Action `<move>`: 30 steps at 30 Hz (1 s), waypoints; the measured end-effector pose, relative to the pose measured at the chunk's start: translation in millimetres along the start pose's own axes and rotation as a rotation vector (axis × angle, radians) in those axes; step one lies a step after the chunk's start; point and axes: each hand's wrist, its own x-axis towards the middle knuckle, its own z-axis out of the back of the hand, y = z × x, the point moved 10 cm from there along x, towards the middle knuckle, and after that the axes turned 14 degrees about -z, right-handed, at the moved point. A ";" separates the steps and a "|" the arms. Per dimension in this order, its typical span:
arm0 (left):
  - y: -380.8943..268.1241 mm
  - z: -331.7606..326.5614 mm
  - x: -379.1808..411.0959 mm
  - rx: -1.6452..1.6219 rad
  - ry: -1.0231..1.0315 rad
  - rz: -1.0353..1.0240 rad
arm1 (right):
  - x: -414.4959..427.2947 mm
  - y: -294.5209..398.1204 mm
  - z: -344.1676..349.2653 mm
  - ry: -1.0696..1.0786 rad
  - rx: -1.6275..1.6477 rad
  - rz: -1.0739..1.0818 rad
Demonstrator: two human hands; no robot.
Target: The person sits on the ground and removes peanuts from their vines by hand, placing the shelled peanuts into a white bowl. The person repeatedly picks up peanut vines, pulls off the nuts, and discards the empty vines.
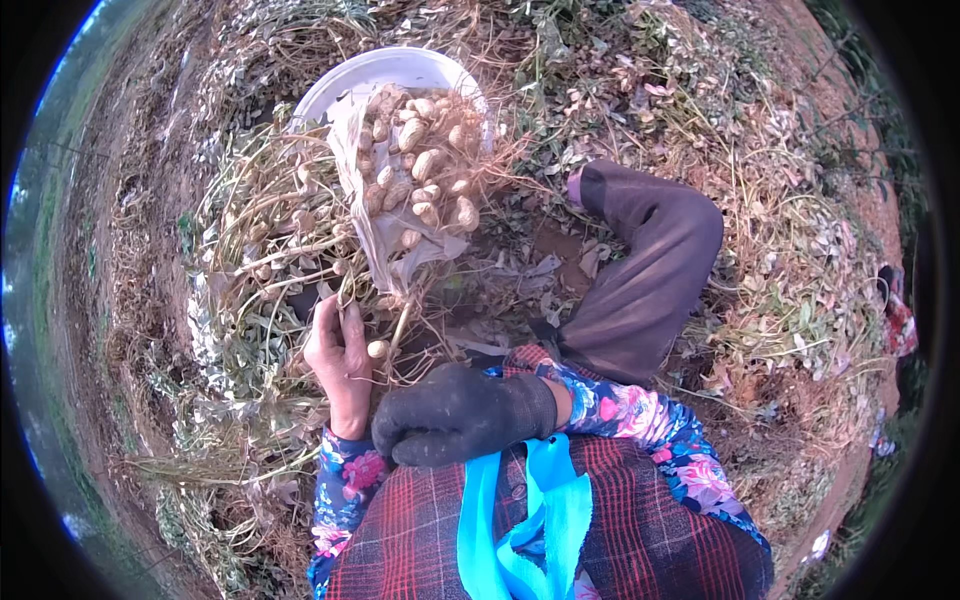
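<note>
My bare left hand [341, 364] pinches a peanut plant stem between thumb and fingers, below a tangle of pulled peanut plants [270, 225]. A single peanut [378, 349] lies just right of its fingers. My right hand [457, 416], in a dark glove, is at my waist with its fingers curled towards my left wrist; whether it grips roots or stems there cannot be told. Beyond both hands stands a white plastic tub [401, 58]. Peanuts in their shells [427, 163], roots and a torn sheet of thin plastic film [352, 176] lie at the tub and over its near side.
My bent leg [645, 277] in dark trousers is right of the tub. Dry peanut vines and leaves [772, 262] cover the ground on both sides. A red patterned item [900, 326] lies at the far right edge. Blue straps [525, 517] hang over my checked garment.
</note>
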 end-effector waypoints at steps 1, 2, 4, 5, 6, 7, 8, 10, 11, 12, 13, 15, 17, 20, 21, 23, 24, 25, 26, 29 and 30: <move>1.8 2.9 -3.0 -0.001 -0.012 0.051 | 3.1 -9.7 11.9 -0.041 0.047 -0.128; 3.1 4.2 -5.8 -0.103 -0.019 0.100 | 4.3 -18.2 25.3 -0.115 0.053 -0.244; 5.1 -0.7 -6.9 -0.362 -0.044 0.250 | -1.3 -30.3 44.0 -0.201 -0.002 -0.254; 8.1 -6.3 -8.8 -0.513 -0.061 0.356 | -1.6 -35.9 49.9 -0.253 -0.032 -0.259; 7.3 -11.4 -5.1 -0.608 -0.072 0.358 | -1.0 -30.3 52.4 -0.329 -0.183 -0.207; 4.3 -14.2 -5.3 -0.684 -0.014 0.379 | -0.4 -23.4 52.9 -0.407 -0.334 -0.151; 2.5 -13.0 -7.0 -0.631 0.010 0.386 | -0.4 -15.4 51.6 -0.485 -0.484 -0.093; -7.5 -19.8 -8.6 -0.646 -0.003 0.409 | 10.4 -13.0 38.8 -0.440 -0.615 -0.144; -7.4 -18.2 -8.7 -0.614 -0.018 0.315 | 15.6 -13.0 31.0 -0.417 -0.680 -0.168; -4.4 -20.0 -9.8 -0.568 0.002 0.286 | 17.1 -9.1 22.0 -0.473 -0.878 -0.072; -4.5 -21.0 -9.1 -0.522 0.022 0.257 | 17.3 -6.1 18.7 -0.478 -0.934 0.009; -2.3 -16.4 -8.7 -0.420 -0.002 0.228 | 18.6 2.3 12.2 -0.484 -1.043 0.174; 1.1 -10.4 -9.2 -0.182 0.029 0.142 | 14.8 -7.1 6.3 -0.341 -0.897 0.217; -22.2 -10.2 -3.6 -0.084 0.079 0.055 | 10.6 -12.3 13.8 -0.270 -0.550 0.168; -23.5 -10.7 -5.6 -0.105 0.076 0.078 | 6.4 -14.2 19.0 -0.274 -0.409 0.123; -27.2 -2.9 2.7 0.265 0.020 -0.207 | 3.8 4.0 -9.2 0.254 0.066 0.030; -31.6 -3.1 4.3 0.248 0.011 -0.239 | 3.3 16.4 -5.2 0.262 0.080 0.039; -36.3 -1.9 3.8 0.227 0.012 -0.274 | 3.2 24.3 -1.8 0.258 0.095 0.047; -38.3 -2.3 -0.4 0.267 0.008 -0.314 | 4.3 3.1 18.7 0.170 0.466 -0.206; -45.4 -8.4 -1.6 0.373 0.036 -0.410 | 15.2 -27.9 75.5 -0.160 0.698 -0.348; -44.2 -9.7 -5.6 0.396 0.039 -0.432 | 20.3 -29.2 84.4 -0.163 0.700 -0.319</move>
